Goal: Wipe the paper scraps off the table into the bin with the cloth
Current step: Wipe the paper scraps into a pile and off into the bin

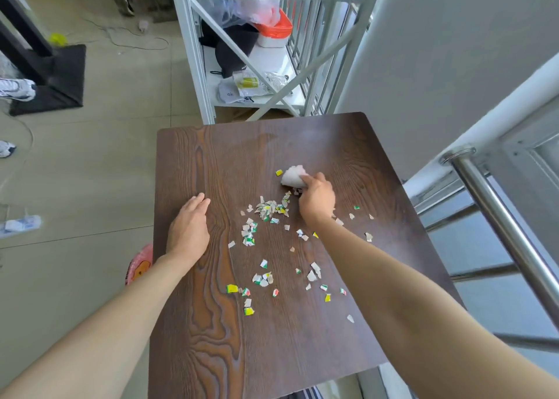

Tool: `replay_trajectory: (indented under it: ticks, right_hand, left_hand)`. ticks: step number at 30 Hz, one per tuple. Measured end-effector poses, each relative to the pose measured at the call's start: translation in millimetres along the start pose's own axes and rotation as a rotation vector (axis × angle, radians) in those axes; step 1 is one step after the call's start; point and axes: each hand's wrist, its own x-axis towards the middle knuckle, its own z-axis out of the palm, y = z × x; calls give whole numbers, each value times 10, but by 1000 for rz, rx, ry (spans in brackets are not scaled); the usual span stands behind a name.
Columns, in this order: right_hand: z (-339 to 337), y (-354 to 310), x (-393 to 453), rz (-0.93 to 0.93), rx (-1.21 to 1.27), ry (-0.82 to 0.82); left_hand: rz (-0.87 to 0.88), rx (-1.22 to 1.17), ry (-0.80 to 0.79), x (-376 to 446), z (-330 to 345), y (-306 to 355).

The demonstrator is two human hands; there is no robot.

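Right hand grips the white cloth, pressed to the dark wood-grain worktop beyond the paper scraps; left hand lies flat, fingers together, near the left edge; scraps scattered mid-worktop

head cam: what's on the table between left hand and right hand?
Paper scraps on bare table, between the flat left hand and the right hand gripping the cloth.

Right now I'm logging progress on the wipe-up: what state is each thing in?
cloth: bunched, held on the table by the right hand
left hand: open, flat on the table
paper scraps: scattered on the tabletop, unswept
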Motion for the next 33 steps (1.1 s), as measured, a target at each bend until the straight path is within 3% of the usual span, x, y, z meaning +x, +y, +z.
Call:
replay_trajectory:
  ticks: [11,13,18,21,24,33]
  right_hand:
    - [8,-215,-388,-394,28,-285]
    - [-145,-178,-311,-396,45,-245]
    - [-659,342,30,-247,3,-35]
    - [-854,822,161,-63,-65,80]
    - [-865,1101,117,136,-140,93]
    - [-373,690,-460,265,33,83]
  left_hand:
    - [6,-11,-5,3,3,-5]
    - [7,-16,-6,5,3,-8]
    - [14,15,-37,13,6,-16]
    - [28,42,-49,1,9,-1]
    - [40,51,-46,-7,26,-1]
    - [35,45,-47,-25,89,-12]
